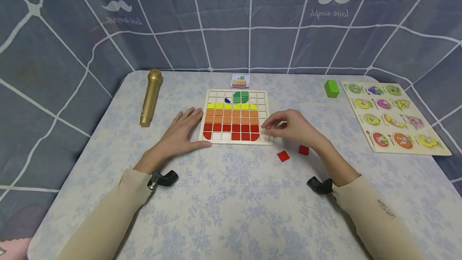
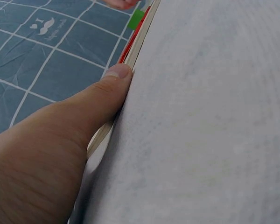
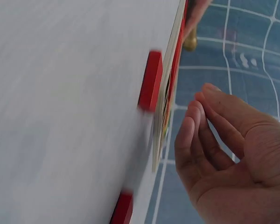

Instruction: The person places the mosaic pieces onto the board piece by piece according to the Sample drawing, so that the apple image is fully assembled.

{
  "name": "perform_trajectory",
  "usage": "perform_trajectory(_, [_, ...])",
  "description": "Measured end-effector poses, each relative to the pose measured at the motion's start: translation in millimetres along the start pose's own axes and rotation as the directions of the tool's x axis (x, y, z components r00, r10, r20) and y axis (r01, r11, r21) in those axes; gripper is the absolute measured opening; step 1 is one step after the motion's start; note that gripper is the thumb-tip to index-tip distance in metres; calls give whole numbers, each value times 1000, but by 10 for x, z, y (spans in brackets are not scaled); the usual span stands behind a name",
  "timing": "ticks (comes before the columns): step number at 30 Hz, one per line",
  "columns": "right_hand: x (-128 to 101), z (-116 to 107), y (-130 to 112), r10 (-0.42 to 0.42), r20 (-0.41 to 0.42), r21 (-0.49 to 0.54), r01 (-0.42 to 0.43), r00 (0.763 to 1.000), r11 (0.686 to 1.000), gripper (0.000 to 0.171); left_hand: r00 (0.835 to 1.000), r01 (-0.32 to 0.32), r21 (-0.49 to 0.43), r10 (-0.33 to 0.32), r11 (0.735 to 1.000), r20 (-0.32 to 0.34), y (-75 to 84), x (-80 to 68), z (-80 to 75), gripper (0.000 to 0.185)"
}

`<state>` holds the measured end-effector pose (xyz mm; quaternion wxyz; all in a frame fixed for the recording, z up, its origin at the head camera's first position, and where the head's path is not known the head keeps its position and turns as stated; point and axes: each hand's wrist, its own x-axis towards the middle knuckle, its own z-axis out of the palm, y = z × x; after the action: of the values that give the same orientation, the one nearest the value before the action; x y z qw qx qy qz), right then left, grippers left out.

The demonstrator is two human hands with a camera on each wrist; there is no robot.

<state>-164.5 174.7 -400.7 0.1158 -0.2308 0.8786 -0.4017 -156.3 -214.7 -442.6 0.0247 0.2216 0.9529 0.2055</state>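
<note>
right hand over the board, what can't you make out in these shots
- Head view: whether the right hand holds a tile; its own curled fingers hide the fingertips.
- Head view: the picture on the card behind the board; too small.
- Left wrist view: the board's top; seen edge-on, thumb against it.
- Right wrist view: the red tile; blurred.

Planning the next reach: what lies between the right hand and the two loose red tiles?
Only bare tablecloth separates the right hand from the red tiles, per the head view.
</note>
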Motion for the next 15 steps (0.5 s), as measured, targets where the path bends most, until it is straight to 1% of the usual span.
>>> perform_trajectory(7, [-230,-172,166,51,14,-45,-50,999,998,22,1000,-3,-8,3,1000,6,14,7,12,114])
perform_trajectory(12, [-361,-295,268,67,58,-24,-65,996,998,26,1000,2,-7,-2,1000,3,14,-9,3,114])
perform_trajectory(15, [-423,-367,326,79,89,-30,-77,993,997,29,1000,2,-8,-2,1000,2,15,-18,-6,114])
